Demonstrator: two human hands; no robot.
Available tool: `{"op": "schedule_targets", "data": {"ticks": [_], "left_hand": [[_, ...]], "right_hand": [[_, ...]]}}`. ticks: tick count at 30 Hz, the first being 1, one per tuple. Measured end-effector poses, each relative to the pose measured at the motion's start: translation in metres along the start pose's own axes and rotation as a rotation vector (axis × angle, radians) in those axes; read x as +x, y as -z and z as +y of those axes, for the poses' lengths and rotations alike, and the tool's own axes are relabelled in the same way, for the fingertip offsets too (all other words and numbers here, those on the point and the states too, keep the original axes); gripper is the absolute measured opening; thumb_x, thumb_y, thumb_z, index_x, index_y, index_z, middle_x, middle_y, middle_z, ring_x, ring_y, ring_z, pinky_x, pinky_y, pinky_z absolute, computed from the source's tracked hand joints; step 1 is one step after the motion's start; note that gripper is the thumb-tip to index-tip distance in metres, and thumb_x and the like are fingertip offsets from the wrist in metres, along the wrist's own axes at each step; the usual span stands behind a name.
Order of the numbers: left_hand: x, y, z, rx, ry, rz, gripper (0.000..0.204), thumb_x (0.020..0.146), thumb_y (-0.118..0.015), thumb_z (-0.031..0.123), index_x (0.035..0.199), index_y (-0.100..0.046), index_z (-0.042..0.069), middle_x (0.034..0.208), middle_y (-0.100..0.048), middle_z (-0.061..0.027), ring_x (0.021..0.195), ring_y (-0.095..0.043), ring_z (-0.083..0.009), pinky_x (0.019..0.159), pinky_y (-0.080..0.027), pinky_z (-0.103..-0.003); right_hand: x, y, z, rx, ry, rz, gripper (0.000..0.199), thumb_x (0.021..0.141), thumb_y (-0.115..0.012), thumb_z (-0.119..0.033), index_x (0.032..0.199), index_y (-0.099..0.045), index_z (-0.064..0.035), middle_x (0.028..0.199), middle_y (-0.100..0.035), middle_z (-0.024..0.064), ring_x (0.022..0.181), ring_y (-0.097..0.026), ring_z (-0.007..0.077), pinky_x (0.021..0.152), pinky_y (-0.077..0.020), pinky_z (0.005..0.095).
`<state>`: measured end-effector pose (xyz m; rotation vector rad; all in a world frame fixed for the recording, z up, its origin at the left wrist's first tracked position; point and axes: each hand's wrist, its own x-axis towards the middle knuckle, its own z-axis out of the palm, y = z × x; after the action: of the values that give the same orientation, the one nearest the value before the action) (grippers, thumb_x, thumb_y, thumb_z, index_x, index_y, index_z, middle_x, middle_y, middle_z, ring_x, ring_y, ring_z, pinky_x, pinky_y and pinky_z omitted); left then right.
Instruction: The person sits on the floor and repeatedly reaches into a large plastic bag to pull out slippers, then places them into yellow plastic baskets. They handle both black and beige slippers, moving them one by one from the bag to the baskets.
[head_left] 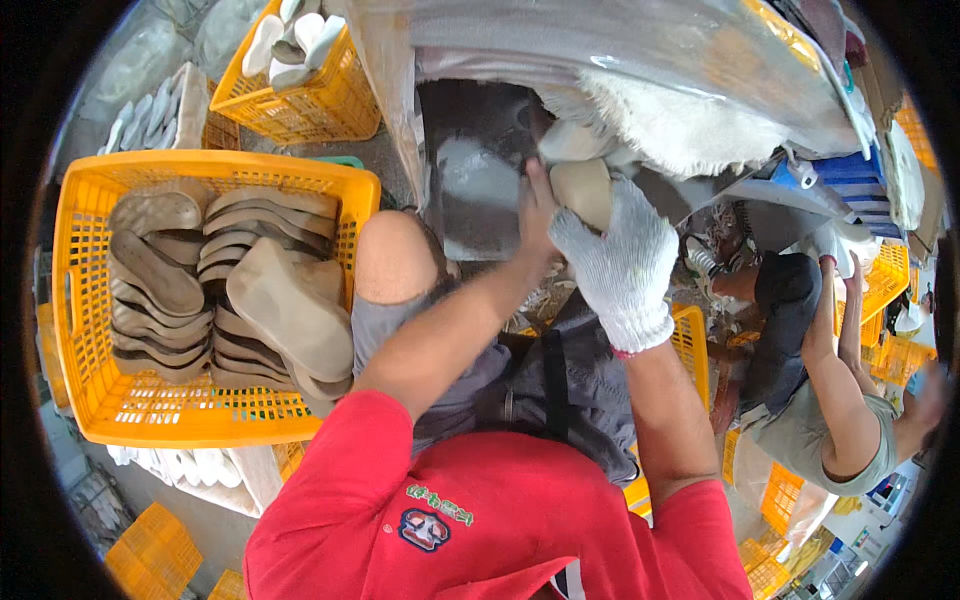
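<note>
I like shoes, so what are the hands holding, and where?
The gloved right hand grips a beige shoe sole at its lower edge. The bare left hand presses against its left side.

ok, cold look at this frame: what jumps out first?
The bright yellow crate at left, packed with stacked tan shoe soles, grabs the eye first. Next, at centre top, the right hand in a white knit glove and the bare left hand together hold a beige sole against a grey machine surface. A second person sits at right among more yellow crates.
</note>
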<state>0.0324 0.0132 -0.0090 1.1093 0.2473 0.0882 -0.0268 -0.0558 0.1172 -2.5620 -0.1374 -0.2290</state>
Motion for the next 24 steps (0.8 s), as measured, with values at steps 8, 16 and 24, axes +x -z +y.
{"op": "schedule_targets", "data": {"ticks": [8, 16, 24], "left_hand": [[-0.027, 0.005, -0.001, -0.219, 0.513, 0.024, 0.077, 0.107, -0.03, 0.068, 0.137, -0.059, 0.003, 0.119, -0.07, -0.0154, 0.104, -0.069, -0.0277, 0.087, -0.059, -0.042], [0.044, 0.011, 0.005, -0.257, 0.401, 0.178, 0.069, 0.11, -0.035, 0.057, 0.138, -0.057, -0.002, 0.123, -0.069, -0.0173, 0.107, -0.068, -0.0252, 0.091, -0.057, -0.039], [0.043, 0.037, 0.0, -0.172, 0.387, 0.216, 0.057, 0.109, -0.046, 0.046, 0.134, -0.058, -0.004, 0.118, -0.069, -0.0165, 0.103, -0.069, -0.025, 0.088, -0.059, -0.042]], "right_hand": [[-0.067, 0.029, 0.002, 0.019, 0.051, -0.438, 0.036, 0.082, -0.082, -0.024, 0.108, -0.071, -0.0013, 0.097, -0.073, 0.0191, 0.089, -0.074, 0.0311, 0.08, -0.0558, 0.039], [0.005, 0.023, -0.001, 0.234, -0.037, -0.421, 0.025, 0.086, -0.073, -0.018, 0.1, -0.07, 0.0013, 0.088, -0.073, 0.0201, 0.085, -0.074, 0.0352, 0.073, -0.0549, 0.0414], [0.0, 0.025, 0.002, 0.018, 0.118, -0.375, 0.034, 0.081, -0.076, -0.018, 0.108, -0.07, 0.0031, 0.092, -0.073, 0.024, 0.09, -0.073, 0.039, 0.08, -0.0557, 0.0404]]}}
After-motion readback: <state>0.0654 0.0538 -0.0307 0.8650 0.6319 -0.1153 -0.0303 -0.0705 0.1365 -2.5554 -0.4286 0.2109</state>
